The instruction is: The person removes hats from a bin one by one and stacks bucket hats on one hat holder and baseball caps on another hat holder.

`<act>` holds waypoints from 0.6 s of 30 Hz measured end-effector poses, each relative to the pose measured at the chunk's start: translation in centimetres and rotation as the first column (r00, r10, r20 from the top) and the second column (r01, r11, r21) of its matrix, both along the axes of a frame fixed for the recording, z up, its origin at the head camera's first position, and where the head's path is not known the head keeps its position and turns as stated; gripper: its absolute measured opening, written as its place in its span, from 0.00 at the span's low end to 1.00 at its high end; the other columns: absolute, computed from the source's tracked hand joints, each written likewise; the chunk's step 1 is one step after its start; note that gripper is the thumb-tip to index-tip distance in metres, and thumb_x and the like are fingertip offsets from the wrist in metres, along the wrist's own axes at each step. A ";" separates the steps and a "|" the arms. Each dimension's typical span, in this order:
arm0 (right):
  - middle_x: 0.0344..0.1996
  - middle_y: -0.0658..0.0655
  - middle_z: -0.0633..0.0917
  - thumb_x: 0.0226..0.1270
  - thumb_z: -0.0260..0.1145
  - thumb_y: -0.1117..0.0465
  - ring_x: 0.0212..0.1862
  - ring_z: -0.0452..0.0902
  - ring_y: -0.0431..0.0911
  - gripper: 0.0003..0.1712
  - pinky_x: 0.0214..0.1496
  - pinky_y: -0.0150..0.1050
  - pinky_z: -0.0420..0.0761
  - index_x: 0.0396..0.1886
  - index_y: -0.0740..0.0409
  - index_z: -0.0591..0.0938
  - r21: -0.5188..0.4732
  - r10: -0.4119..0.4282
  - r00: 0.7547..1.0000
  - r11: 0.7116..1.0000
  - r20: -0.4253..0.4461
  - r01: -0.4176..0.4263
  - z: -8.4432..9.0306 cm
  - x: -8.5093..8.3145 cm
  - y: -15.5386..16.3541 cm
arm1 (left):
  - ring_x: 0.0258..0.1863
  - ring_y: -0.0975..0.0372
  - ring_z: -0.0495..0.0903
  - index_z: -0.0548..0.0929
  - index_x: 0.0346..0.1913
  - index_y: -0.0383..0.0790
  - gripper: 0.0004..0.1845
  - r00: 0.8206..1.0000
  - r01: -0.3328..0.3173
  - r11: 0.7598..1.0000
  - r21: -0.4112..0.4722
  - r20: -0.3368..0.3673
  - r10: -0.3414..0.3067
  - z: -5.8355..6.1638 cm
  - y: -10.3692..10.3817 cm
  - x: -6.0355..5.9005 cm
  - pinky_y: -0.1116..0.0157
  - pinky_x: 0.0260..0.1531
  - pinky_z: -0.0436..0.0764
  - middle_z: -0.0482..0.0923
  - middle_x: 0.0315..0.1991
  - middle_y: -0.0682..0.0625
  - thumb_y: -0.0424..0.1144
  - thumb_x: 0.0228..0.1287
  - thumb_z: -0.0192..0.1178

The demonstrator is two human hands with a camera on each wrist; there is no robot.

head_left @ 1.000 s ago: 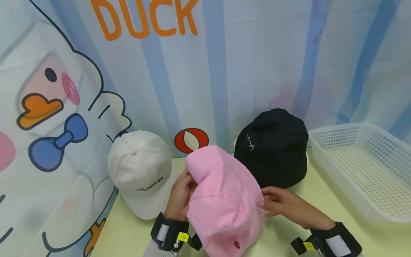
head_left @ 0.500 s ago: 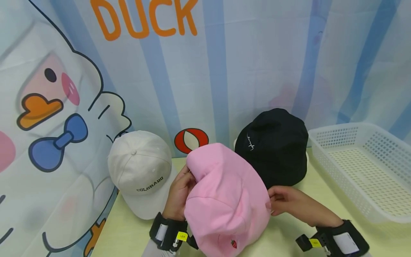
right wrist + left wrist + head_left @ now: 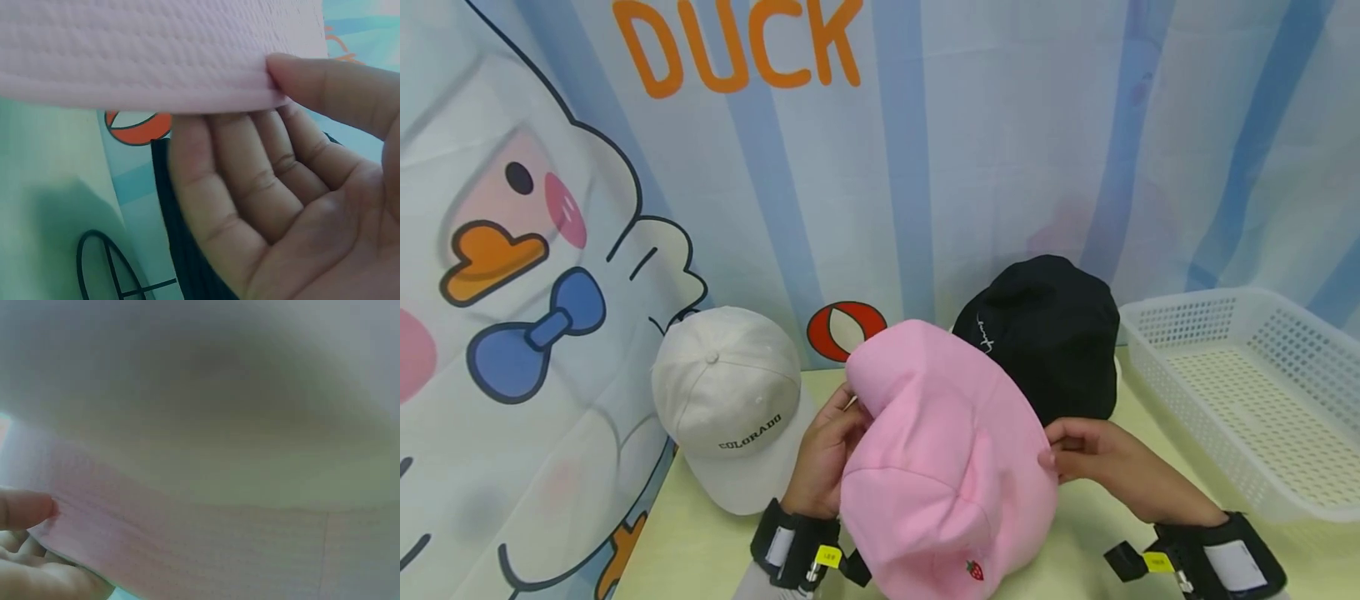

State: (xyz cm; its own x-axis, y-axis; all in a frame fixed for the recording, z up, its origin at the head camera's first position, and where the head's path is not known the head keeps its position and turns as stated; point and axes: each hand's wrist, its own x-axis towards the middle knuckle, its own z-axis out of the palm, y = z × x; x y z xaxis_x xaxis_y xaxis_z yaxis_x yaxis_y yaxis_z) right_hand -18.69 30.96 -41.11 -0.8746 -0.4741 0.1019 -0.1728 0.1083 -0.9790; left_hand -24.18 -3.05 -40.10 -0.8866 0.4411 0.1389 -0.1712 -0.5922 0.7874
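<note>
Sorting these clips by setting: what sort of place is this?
Probably a staged indoor tabletop, not a shop: a printed cartoon duck backdrop hangs behind a pale table with three hats and an empty white basket.

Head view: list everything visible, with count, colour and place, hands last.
pink hat: one, pink with a small strawberry mark, front centre, held up over the table
white cap: one, off-white, lettered COLORADO, left on the table
black hat: one, black, behind the pink hat
basket: one, white perforated plastic, right
table: one, pale yellow
backdrop: one, blue-striped, duck cartoon and orange DUCK lettering
left hand: grips the pink hat's left edge
right hand: pinches its right brim
</note>
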 end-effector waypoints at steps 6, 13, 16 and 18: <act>0.37 0.45 0.86 0.77 0.57 0.67 0.39 0.83 0.41 0.10 0.45 0.39 0.86 0.49 0.56 0.82 -0.011 -0.119 0.993 0.993 0.020 0.120 0.5 0.3 0.5 | 0.44 0.65 0.76 0.71 0.65 0.48 0.19 1.000 0.018 1.000 -0.003 -0.006 -0.018 -0.1 0.1 0.1 0.71 0.47 0.80 0.75 0.47 0.55 0.30 0.78 0.43; 0.40 0.45 0.86 0.79 0.51 0.69 0.38 0.83 0.39 0.16 0.43 0.34 0.85 0.50 0.51 0.83 -0.166 -0.183 0.983 0.969 0.006 0.182 1.0 0.5 1.3 | 0.46 0.66 0.78 0.72 0.62 0.47 0.15 0.998 0.041 0.998 0.044 -0.045 -0.039 -0.1 0.7 0.5 0.73 0.49 0.81 0.76 0.48 0.55 0.31 0.80 0.44; 0.41 0.45 0.85 0.81 0.48 0.69 0.37 0.83 0.39 0.18 0.41 0.33 0.85 0.52 0.50 0.83 -0.245 -0.177 0.984 0.953 0.017 0.176 1.2 0.5 1.8 | 0.43 0.67 0.78 0.72 0.61 0.48 0.13 0.997 0.045 0.998 0.045 -0.062 -0.042 0.0 1.1 0.7 0.74 0.46 0.80 0.76 0.46 0.56 0.33 0.81 0.45; 0.40 0.45 0.85 0.82 0.46 0.68 0.36 0.83 0.39 0.19 0.40 0.32 0.85 0.53 0.50 0.82 -0.291 -0.177 0.984 0.940 0.032 0.178 1.4 0.6 2.2 | 0.43 0.67 0.78 0.71 0.61 0.50 0.14 0.998 0.036 0.998 0.051 -0.056 -0.033 0.2 1.3 0.8 0.74 0.46 0.80 0.75 0.46 0.56 0.32 0.80 0.44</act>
State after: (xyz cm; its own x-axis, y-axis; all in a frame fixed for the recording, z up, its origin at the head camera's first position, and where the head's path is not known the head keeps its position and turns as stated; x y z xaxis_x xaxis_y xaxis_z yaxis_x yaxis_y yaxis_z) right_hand -18.11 33.12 -39.68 -0.9427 -0.2616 0.2069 -0.1711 -0.1532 -0.9733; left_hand -23.41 -1.71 -39.90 -0.8612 0.4625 0.2107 -0.1495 -0.6268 0.7647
